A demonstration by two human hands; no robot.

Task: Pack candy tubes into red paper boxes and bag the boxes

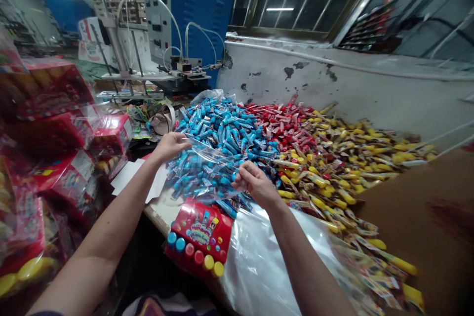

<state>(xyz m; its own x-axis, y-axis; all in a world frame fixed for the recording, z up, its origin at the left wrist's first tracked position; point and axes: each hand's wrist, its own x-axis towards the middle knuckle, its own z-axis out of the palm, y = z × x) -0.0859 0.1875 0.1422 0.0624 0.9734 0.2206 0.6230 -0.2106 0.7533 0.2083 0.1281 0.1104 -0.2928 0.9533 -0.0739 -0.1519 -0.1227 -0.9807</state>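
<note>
A clear plastic bag is stretched between my two hands, above the heap of blue tubes. My left hand pinches its upper left corner. On the other side, my right hand grips the bag between thumb and fingers. Below them a red bubble gum box lies tilted at the table's near edge, with blue, red and yellow caps showing along its front. A stack of flat clear plastic bags spreads on the table under my right forearm.
Heaps of blue tubes, red tubes and yellow tubes cover the table up to the wall. Wrapped red boxes are piled at left. A sealing machine with a blue cabinet stands behind; cardboard is at right.
</note>
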